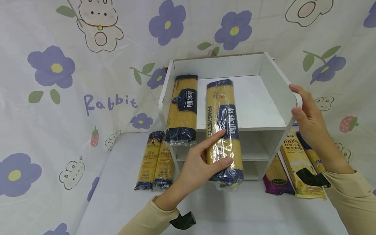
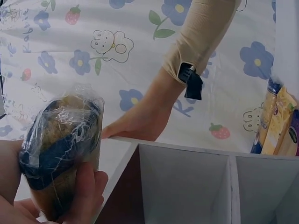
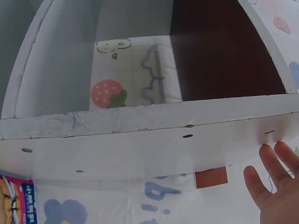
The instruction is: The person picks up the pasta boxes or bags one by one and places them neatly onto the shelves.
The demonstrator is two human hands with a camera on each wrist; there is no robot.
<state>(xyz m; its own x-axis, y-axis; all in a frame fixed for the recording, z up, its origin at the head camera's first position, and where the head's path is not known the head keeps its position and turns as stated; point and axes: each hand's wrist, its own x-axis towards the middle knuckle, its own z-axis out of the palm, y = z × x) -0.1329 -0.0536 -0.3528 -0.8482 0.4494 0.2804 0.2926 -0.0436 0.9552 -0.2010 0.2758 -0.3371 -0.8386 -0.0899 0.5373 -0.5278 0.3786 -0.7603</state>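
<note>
Spaghetti pack (image 1: 225, 114) — left hand (image 1: 198, 163) gripping, right (image 1: 310, 120) clutching shelf (image 1: 255, 101) — reads only in head view.

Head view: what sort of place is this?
Probably a staged indoor corner, perhaps mimicking a pantry or shop: a white shelf, pasta packs on and beside it, and a flower-printed sheet behind.

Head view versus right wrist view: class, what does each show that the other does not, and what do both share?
Only the head view: the left hand gripping a long yellow spaghetti pack with a dark blue label, a similar second pack resting on top of the white, boxy shelf unit, and two slim yellow-and-blue pasta packets left of it.

Only the right wrist view: a dark brown inner panel and part of a pink-and-blue printed packet.

Both: the shelf unit, the right hand at its side, and the white sheet printed with flowers and strawberries.
</note>
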